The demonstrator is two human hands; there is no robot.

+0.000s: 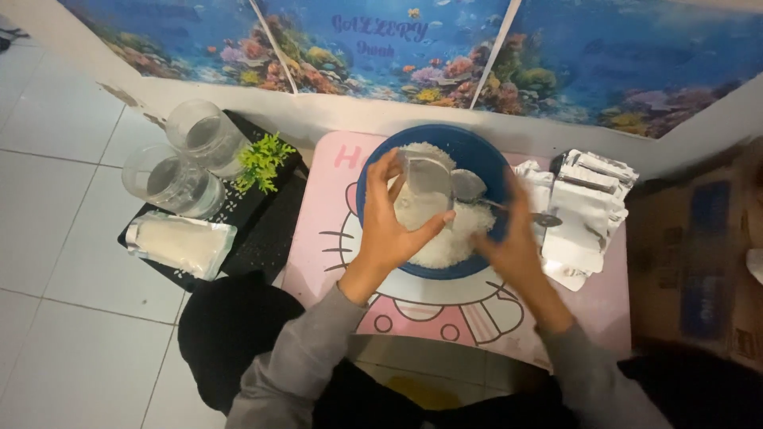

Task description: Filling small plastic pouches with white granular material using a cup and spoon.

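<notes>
Landmark: blue bowl (373,171) on the pink table (604,310).

Nearest the camera: grey sleeves (298,357) led up from the lower edge toward the bowl.

Left hand (389,230) sat over the bowl's near-left rim, fingers curled round a clear pouch (425,191), thumb on its near side, fingertips on its far-left edge. Pouch was above the bowl's middle, long axis running near to far and roughly upright, mouth pointing up and away toward the wall, lower half white with grain.

Right hand (513,242) sat over the bowl's near-right rim, motion-blurred; closed on a spoon (477,191), exact grip unclear. Spoon's long axis ran left-right: scoop end pointed left at the pouch mouth, handle trailed right past the rim.

Inside the bowl: white grain (457,238) heaped under both hands.

Right of the bowl: stack of empty white pouches (584,218), just beside the rim.

Left of the bowl, off the table: black tray (262,238) on the floor carrying a filled pouch (181,242) lying flat, two clear jars (187,159) on their sides, and a small green plant (261,159).

Far side of the bowl: reef-scene poster (572,56) on the wall.
</notes>
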